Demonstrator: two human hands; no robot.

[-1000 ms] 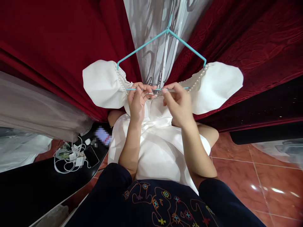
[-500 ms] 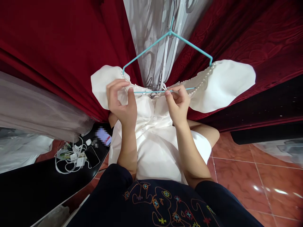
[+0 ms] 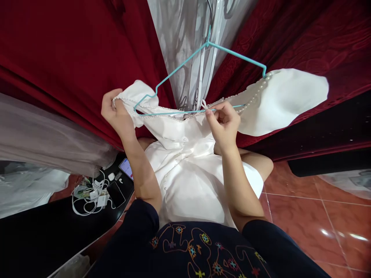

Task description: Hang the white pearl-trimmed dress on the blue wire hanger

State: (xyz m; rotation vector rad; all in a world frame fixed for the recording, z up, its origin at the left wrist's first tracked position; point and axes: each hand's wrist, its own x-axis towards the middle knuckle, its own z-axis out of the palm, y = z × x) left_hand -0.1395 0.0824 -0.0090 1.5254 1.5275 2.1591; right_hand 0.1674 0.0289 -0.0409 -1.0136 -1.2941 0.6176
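A white dress (image 3: 185, 135) with pearl-beaded neckline and puffed sleeves lies over my lap. My left hand (image 3: 117, 112) is closed on its left sleeve (image 3: 141, 92), gripping the pearl edge out beyond the hanger's end. That end of the light blue hanger (image 3: 179, 73) shows bare, apart from the sleeve's pearl edge. My right hand (image 3: 224, 123) pinches the hanger's bottom bar near the middle of the neckline, beside a small white loop (image 3: 204, 104). On the other side, the right sleeve (image 3: 290, 100) still hangs from the hanger's right shoulder.
Dark red curtains (image 3: 72, 50) and sheer white fabric (image 3: 179, 31) hang ahead. At lower left a black bench (image 3: 43, 231) carries white cables (image 3: 92, 197), a dark phone (image 3: 116, 194) and a lit phone (image 3: 126, 168). Red tiles (image 3: 301, 204) cover the floor at right.
My left hand has moved left, drawing the left sleeve outward off the hanger's end, which is now exposed. My right hand stays on the bottom bar, shifted slightly right.
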